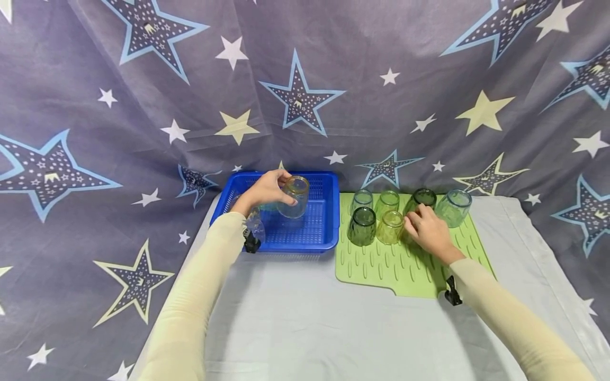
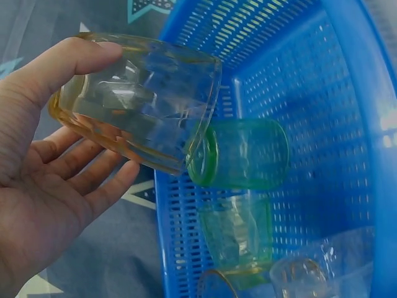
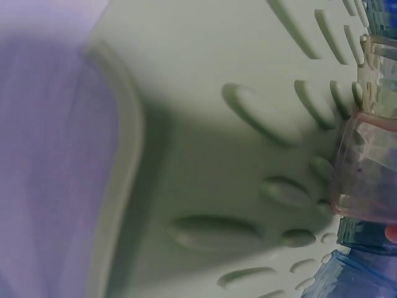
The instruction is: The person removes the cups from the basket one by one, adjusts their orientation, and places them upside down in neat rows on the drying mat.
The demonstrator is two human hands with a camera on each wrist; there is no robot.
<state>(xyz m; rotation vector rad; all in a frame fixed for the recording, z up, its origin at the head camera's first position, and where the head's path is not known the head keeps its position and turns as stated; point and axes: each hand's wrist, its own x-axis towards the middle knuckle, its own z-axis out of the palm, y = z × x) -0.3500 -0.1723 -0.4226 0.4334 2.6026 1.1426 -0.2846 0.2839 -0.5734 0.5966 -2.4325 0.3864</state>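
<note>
My left hand (image 1: 264, 190) holds a clear drinking glass with an amber base (image 1: 293, 205) over the blue basket (image 1: 286, 247), thumb on one side and fingers on the other. In the left wrist view the glass (image 2: 142, 102) is tilted, its mouth toward the basket. A green glass (image 2: 248, 155) lies on its side in there. My right hand (image 1: 431, 233) reaches over the green drying mat (image 1: 371, 270), its fingers curled at a pinkish glass (image 3: 369, 171), which it mostly hides in the head view. Behind it stands a dark green glass (image 1: 421, 197).
Upside-down glasses stand on the mat: a dark grey one (image 1: 362, 227), a yellow one (image 1: 391, 227), a light green one (image 1: 387, 201), a pale blue one (image 1: 362, 199) and a larger blue one (image 1: 454, 208). Another green glass (image 2: 239, 230) and clear ones lie in the basket. A star-patterned curtain (image 1: 305, 137) hangs behind.
</note>
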